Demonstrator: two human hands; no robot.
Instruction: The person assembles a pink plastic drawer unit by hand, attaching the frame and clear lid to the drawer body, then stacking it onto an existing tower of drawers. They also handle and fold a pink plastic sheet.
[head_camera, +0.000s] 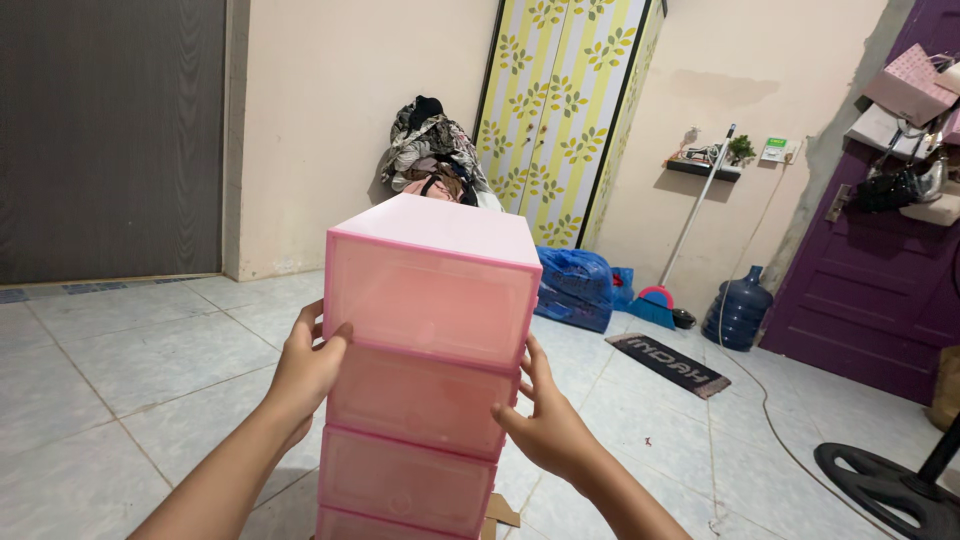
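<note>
1. Left hand (308, 366) is pressed flat w/ fingers spread against the left side of the pink box stack (420, 400), at the seam betw. top & 2nd box; nothing is gripped, only braced.
2. Right hand (545, 425) is laid open on the stack's right side, lower, by the 2nd box; fingers extended, nothing enclosed.
3. Stack is held upright betw. both hands, approx. four clear pink boxes seen.
4. Beyond the stack: clothes pile (432, 155), floral wardrobe (565, 110).
5. Past the right hand: blue bag (575, 285), broom (665, 290), water jug (740, 310), doormat (670, 365), purple door (880, 290).
6. Cable (770, 420) & fan base (890, 485) are found on the floor further right.
</note>
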